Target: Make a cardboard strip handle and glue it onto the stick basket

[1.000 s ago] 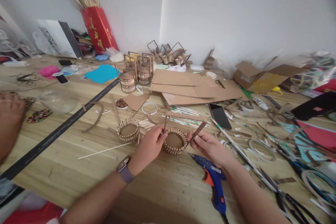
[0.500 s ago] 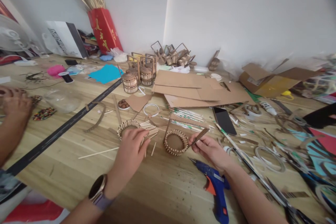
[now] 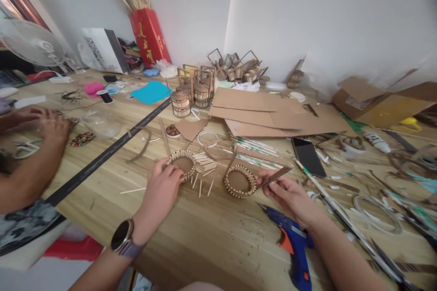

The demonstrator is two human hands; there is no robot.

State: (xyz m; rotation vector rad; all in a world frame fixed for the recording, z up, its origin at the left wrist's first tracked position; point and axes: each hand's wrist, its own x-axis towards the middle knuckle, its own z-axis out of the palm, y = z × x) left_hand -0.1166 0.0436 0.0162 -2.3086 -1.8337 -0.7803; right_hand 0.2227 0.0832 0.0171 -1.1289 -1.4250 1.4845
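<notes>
My left hand (image 3: pixel 164 186), wearing a watch, curls its fingers around the near left side of a small round basket (image 3: pixel 190 163) of short sticks with a cardboard base. Short pale sticks (image 3: pixel 205 160) lie in a pile right beside it. A second small round basket (image 3: pixel 240 193) rests to the right, with a brown strip rising from its left side. My right hand (image 3: pixel 290 195) pinches another brown strip (image 3: pixel 279 175) at that basket's right side. Just below that hand lies a blue glue gun (image 3: pixel 287 227), its nozzle pointing toward the second basket.
Cardboard sheets (image 3: pixel 249 102) and a phone (image 3: pixel 309 157) lie beyond my hands. Finished lidded baskets (image 3: pixel 180 103) stand at the back. Scissors (image 3: pixel 389 261), rings and strip scraps crowd the right. On the left, another person's hand (image 3: pixel 54 125) is near beads (image 3: pixel 82 138).
My left hand has moved from the stick pile to the left basket's rim. My right hand still holds the strip. The view has shifted left, and the other person's arm shows more.
</notes>
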